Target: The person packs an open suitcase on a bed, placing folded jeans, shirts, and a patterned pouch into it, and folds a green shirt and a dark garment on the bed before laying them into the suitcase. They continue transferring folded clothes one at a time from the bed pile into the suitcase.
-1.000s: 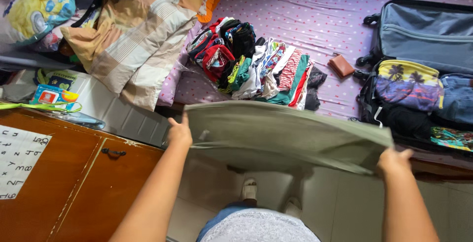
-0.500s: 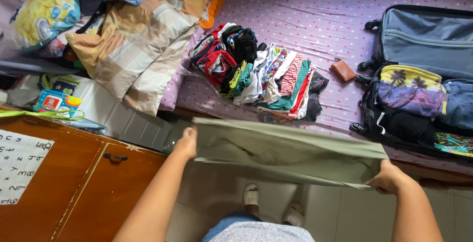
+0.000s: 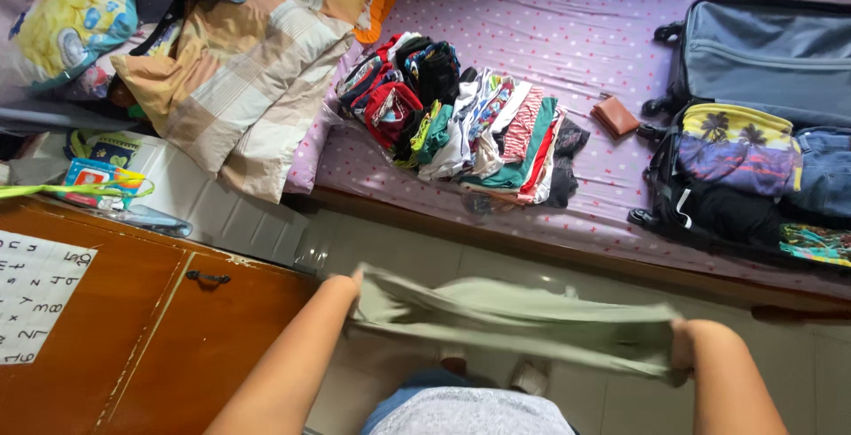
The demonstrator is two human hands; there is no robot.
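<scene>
Seen from above, a person stands beside a bed and holds a pale sage-green cloth garment (image 3: pixel 519 320) stretched out flat between 2 bare hands at about waist height, over a light tiled floor (image 3: pixel 390 244). The left hand (image 3: pixel 347 289) grips the garment's left end, its fingers closed around a bunched corner; the right hand (image 3: pixel 683 351) clasps the right end the same way, mostly hidden behind the fabric. The cloth looks soft and thin, sagging a little in the middle, with long creases running from hand to hand. To fold it neatly, it seems best to keep both ends level and the fabric taut so the edges meet squarely and no wrinkle is trapped. Ahead lies a mattress under a lilac sheet dotted with small spots (image 3: pixel 567 19). On it sits a row of folded clothes in red, teal, white and black (image 3: pixel 461 125), standing on edge and pressed together. Just right of the row rests a small brown leather wallet (image 3: pixel 614 116). Farther right, an open grey-blue soft suitcase (image 3: pixel 762 50) holds a folded shirt printed with palm trees (image 3: pixel 736 147), dark clothing and blue denim. At the upper left, a beige checked blanket (image 3: pixel 239 81) slumps off the bed beside a yellow cartoon-print cushion (image 3: pixel 66 14). At the lower left stands a glossy reddish-brown wooden cabinet (image 3: pixel 115 337) with a dark metal handle.
</scene>
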